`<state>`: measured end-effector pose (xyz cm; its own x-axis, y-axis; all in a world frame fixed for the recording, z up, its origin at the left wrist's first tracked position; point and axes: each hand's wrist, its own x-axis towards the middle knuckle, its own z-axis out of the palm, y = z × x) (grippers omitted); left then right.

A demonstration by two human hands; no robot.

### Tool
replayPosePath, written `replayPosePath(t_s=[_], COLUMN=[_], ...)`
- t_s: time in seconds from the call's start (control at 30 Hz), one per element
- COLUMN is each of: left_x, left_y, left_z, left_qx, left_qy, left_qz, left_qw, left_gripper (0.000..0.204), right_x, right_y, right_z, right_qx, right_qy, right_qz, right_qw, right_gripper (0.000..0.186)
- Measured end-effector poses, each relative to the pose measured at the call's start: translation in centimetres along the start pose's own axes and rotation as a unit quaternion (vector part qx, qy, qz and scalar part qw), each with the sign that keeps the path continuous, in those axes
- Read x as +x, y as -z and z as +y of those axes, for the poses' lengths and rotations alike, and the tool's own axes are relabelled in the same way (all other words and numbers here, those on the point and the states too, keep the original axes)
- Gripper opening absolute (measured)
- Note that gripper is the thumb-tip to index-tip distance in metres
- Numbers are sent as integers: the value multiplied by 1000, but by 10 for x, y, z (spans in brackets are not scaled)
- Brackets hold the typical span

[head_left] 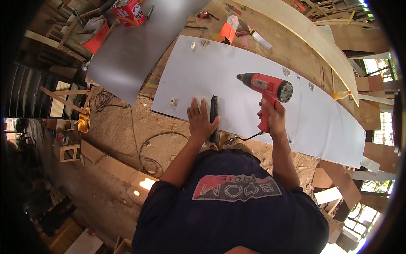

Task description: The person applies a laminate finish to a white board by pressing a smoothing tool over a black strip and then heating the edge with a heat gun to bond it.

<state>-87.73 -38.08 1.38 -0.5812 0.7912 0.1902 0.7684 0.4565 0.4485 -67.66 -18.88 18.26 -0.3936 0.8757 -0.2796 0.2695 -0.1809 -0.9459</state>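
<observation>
My right hand [276, 119] is wrapped round the handle of a red and black heat gun [264, 84]. Its nozzle points left, held over a large pale grey-white panel [247, 63] with a curved far edge. My left hand [200, 120] lies on the panel near its front edge, fingers stretched out. Beside it is a narrow, crumpled-looking black strip [214, 114], and the left thumb reaches across it. What the strip is made of I cannot make out. From the heat gun's handle a black cord [249, 137] runs down toward my body.
A dark grey sheet [127, 59] lies at the left, carrying a red can [128, 12]. Small metal hinges [286, 72] sit along the panel's far edge. Beyond it are a curved wooden strip [315, 31] and a yellowish bottle [341, 95]. A cable [146, 158] loops across the floor.
</observation>
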Motion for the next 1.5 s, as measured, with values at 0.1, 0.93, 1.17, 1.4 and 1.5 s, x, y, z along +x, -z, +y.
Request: replayPosePath(t_s=[0.1, 0.93, 1.17, 1.4, 1.5], left_x=[0, 4, 4, 4, 4], left_y=[1, 3, 5, 6, 7], left_z=[3, 6, 9, 9, 9], left_qx=[0, -3, -4, -6, -7], left_qy=[9, 27, 32, 29, 28], left_qz=[-16, -32, -40, -32, -29], left_qw=[1000, 999, 999, 999, 999], left_gripper=[105, 105, 105, 106, 106], right_x=[-4, -3, -5, -6, -7], right_y=[3, 49, 58, 56, 57], right_z=[-6, 3, 2, 6, 5], right_qx=[-3, 8, -38, -2, 5], right_qy=[-2, 0, -26, 0, -4], right_qz=[-32, 1, -18, 4, 7], right_qw=[999, 1000, 999, 1000, 1000], right_gripper=[35, 27, 31, 27, 26])
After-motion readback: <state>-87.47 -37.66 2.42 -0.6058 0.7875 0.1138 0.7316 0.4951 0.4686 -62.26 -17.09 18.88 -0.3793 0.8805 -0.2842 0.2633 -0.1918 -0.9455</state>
